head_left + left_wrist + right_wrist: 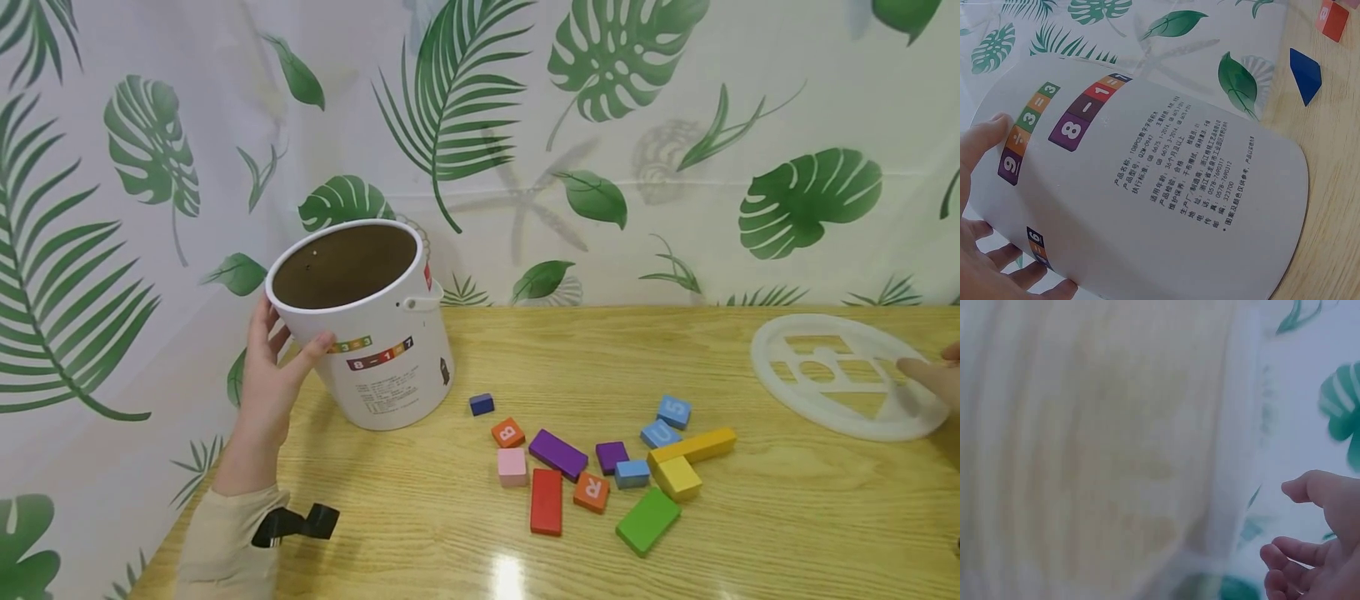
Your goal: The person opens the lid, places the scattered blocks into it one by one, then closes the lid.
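Note:
My left hand (272,375) grips the side of a white bucket (393,387), thumb on its printed front and fingers spread round the left side. In the left wrist view number stickers and small print cover the bucket's wall (1210,250). The bucket is uncapped, its inside dark. At the right edge my right hand (933,379) is partly out of view, a finger over a white round lid (772,367) with cut-out shapes. In the right wrist view that hand (1329,537) has thumb and fingers apart with nothing between them; whether it touches the lid I cannot tell.
Several coloured blocks lie mid-table, among them a dark blue block (482,404), a red block (546,502), a green block (648,522) and a long yellow block (708,445). A leaf-printed cloth (480,258) rises behind the wooden table (420,533).

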Available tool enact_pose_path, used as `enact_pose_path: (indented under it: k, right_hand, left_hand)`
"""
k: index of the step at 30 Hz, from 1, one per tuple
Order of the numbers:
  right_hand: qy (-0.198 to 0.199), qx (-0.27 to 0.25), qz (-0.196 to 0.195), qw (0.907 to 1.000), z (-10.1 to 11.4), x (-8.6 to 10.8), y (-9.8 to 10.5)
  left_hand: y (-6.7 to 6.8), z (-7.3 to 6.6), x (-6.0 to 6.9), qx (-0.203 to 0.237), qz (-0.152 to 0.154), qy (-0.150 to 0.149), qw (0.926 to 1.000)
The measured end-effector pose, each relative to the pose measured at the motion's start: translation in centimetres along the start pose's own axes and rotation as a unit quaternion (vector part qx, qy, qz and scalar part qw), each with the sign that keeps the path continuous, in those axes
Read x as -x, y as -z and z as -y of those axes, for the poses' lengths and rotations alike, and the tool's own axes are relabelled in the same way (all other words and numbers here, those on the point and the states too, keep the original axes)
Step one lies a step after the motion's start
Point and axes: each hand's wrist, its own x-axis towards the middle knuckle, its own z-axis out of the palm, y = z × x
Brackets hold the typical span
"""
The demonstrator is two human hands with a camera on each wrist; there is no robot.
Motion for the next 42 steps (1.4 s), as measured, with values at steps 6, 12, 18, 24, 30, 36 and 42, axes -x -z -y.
enact_pose_path:
  k: [6,12,18,24,30,36,42]
  right_hand:
    - [0.134,0.064,0.084,0.9853,5.4,1.8,0.8]
    - [0.239,0.05,0.167,0.9552,15.0,7.8,1.8]
    - [0.31,-0.031,0.226,0.923,20.2,10.5,0.3]
    - [0.371,-0.102,0.256,0.887,24.6,12.9,-1.5]
    - [0.419,-0.144,0.278,0.8522,28.2,14.7,-3.2]
    - [0.458,-0.156,0.313,0.8175,31.0,16.0,-4.7]
    - [0.479,-0.157,0.334,0.7962,33.0,17.2,-6.5]
  left_hand:
    - [-0.1,-0.1,0.0,0.0,0.0,0.001,1.0]
    - [0.0,0.0,0.0,-0.004,0.0,0.005,1.0]
    - [0.0,0.1,-0.1,-0.006,0.0,0.005,1.0]
    - [0.0,0.1,0.0,-0.005,0.001,0.008,1.0]
    - [-0.1,0.1,0.0,-0.002,0.002,0.01,0.9999]
    - [0.0,0.2,0.0,-0.002,-0.001,0.009,1.0]
    - [-0.1,0.1,0.1,-0.009,-0.005,0.018,0.9998]
